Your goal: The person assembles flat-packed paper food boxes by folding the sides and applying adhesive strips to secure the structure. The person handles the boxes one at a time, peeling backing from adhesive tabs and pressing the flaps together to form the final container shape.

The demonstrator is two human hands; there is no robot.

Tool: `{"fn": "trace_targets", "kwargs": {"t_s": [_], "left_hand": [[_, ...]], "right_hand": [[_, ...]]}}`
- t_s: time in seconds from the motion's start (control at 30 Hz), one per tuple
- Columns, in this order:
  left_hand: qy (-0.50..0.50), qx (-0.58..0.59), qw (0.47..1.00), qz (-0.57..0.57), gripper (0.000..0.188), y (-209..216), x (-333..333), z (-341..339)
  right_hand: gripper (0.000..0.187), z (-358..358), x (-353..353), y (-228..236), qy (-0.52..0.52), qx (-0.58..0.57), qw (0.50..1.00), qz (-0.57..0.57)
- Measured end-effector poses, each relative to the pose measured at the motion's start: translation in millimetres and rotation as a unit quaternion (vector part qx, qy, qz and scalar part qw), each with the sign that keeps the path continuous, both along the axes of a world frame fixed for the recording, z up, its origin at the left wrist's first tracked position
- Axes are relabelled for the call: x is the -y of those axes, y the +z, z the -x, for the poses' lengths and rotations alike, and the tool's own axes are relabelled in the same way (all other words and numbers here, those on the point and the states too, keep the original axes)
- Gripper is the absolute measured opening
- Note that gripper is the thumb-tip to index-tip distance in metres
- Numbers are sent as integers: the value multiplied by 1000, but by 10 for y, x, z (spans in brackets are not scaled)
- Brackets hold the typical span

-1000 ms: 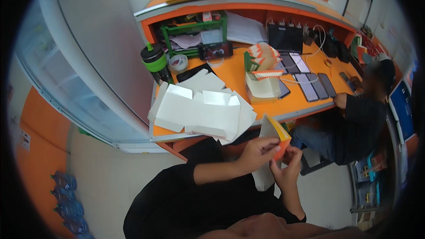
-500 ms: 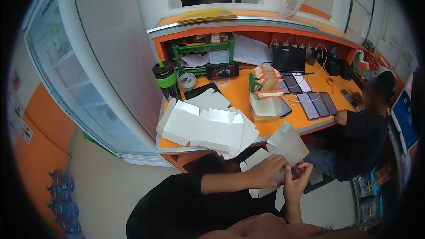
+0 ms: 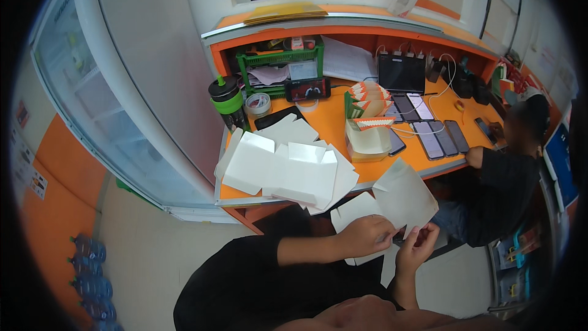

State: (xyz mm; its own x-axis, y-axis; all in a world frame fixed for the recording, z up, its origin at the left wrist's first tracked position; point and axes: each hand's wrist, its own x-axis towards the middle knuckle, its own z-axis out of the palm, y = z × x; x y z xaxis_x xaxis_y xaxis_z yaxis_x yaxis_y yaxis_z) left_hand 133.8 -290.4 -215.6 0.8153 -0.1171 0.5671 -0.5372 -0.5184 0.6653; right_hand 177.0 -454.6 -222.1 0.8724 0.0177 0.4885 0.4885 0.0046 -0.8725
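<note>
Just off the front edge of an orange-topped desk [image 3: 332,120], a creased, pale cardboard box blank [image 3: 404,195] stands partly unfolded between the person's two bare hands. The left hand [image 3: 369,236] is closed on its lower middle, fingers curled in around the card. The right hand [image 3: 417,246] touches the bottom edge with its thumb, the fingers bent close by; whether it pinches the card firmly, I cannot tell.

On the desk's near left corner lies an overlapping pile of flat white cardboard blanks [image 3: 299,170]. To its right, an open cream cardboard box [image 3: 369,141] stands in front of orange, white and green patterned cartons [image 3: 367,99]. Behind the pile are a black tumbler with a bright green band [image 3: 228,105] and a round white tape roll [image 3: 258,105]. Several flat smartphones [image 3: 429,141] lie farther right, near a co-worker's black sleeve [image 3: 499,175].
</note>
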Motion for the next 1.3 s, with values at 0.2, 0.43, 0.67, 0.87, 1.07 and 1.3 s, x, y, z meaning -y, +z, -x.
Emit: {"fn": "trace_targets", "kwargs": {"t_s": [0.2, 0.43, 0.67, 0.87, 1.07, 1.3], "left_hand": [[44, 9, 997, 67, 27, -48, 27, -26], [1, -13, 992, 126, 29, -156, -13, -40], [-70, -83, 969, 222, 29, -155, -4, -46], [-179, -138, 950, 215, 33, 9, -57, 14], [-85, -99, 979, 157, 31, 23, -87, -10], [-134, -255, 877, 384, 27, -67, -46, -61]], "right_hand": [[22, -83, 86, -71, -68, 313, 911, 259], [27, -64, 6, 115, -14, 346, 902, 256], [34, -54, 11, 231, 13, 241, 951, 194], [30, -60, 94, 143, 49, 163, 978, 118], [22, -41, 75, 185, 117, 69, 987, 81], [10, -86, 111, 224, 132, 15, 989, 69]]}}
